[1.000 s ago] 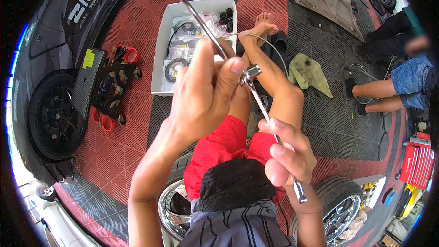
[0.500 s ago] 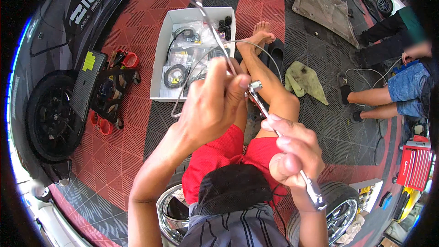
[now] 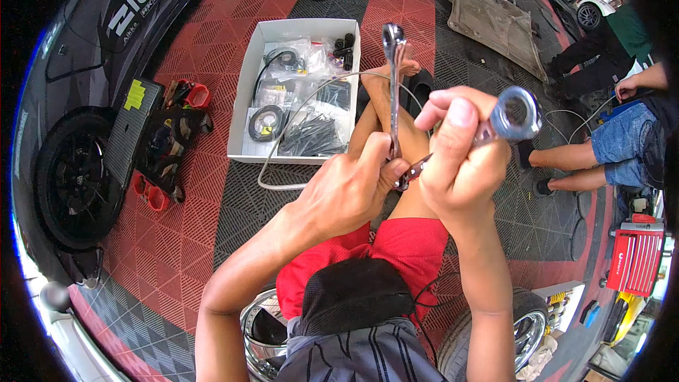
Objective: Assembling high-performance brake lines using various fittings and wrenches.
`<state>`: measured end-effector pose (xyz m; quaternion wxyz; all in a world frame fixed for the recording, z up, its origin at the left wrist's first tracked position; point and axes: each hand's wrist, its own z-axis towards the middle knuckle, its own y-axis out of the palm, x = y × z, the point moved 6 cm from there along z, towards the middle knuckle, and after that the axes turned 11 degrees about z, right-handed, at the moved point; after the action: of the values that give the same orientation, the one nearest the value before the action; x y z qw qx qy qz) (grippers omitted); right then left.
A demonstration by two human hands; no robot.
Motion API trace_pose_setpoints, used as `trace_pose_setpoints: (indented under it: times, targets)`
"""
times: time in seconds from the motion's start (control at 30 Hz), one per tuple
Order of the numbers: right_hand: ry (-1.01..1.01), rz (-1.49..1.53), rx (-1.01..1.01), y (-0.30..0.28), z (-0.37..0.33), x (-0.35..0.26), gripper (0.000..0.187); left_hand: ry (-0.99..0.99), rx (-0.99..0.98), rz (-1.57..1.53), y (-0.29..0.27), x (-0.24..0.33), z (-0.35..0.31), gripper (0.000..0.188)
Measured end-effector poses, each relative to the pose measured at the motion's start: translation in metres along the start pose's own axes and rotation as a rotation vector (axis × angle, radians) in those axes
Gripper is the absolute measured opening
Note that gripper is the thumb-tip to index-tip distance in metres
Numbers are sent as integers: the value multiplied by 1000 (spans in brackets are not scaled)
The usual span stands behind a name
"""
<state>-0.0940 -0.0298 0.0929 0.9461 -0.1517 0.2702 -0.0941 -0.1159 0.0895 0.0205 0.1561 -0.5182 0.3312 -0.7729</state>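
Observation:
Before my chest, my left hand (image 3: 353, 187) is closed around the lower end of a shiny combination wrench (image 3: 395, 92), which stands nearly upright. My right hand (image 3: 463, 155) grips a second wrench (image 3: 497, 122); its ring end points up and to the right. The two wrenches meet between my hands, where my fingers and thumbs hide most of the joint. A thin grey hose (image 3: 263, 173) loops behind my hands, over the white box (image 3: 237, 92). Bagged parts, coiled black rings and a bundle of black strips lie in that box.
A dark car (image 3: 92, 71) with its wheel (image 3: 78, 177) stands at the left, beside an opened tool case (image 3: 131, 127). Loose wheels flank my hips. Another person's legs (image 3: 573, 159), a red tool chest (image 3: 636, 262) and a grey panel (image 3: 495, 18) are at the right.
My right hand has moved up and turned, swinging its wrench's ring end from low to upper right. My left hand has shifted right and lower, its wrench now more upright.

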Motion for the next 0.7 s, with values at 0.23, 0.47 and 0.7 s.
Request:
trace_pose_setpoints:
  times: [0.23, 0.47, 0.7]
  targets:
    - [414, 96, -10, 14, -2, 37, 14, 106, 8, 59, 5, 3, -6, 24]
    - [521, 77, -65, 24, -8, 57, 33, 84, -50, 52, 10, 1, -10, 24]
    - [615, 48, -77, 30, -13, 68, 30, 150, 40, 81, 7, 2, -12, 25]
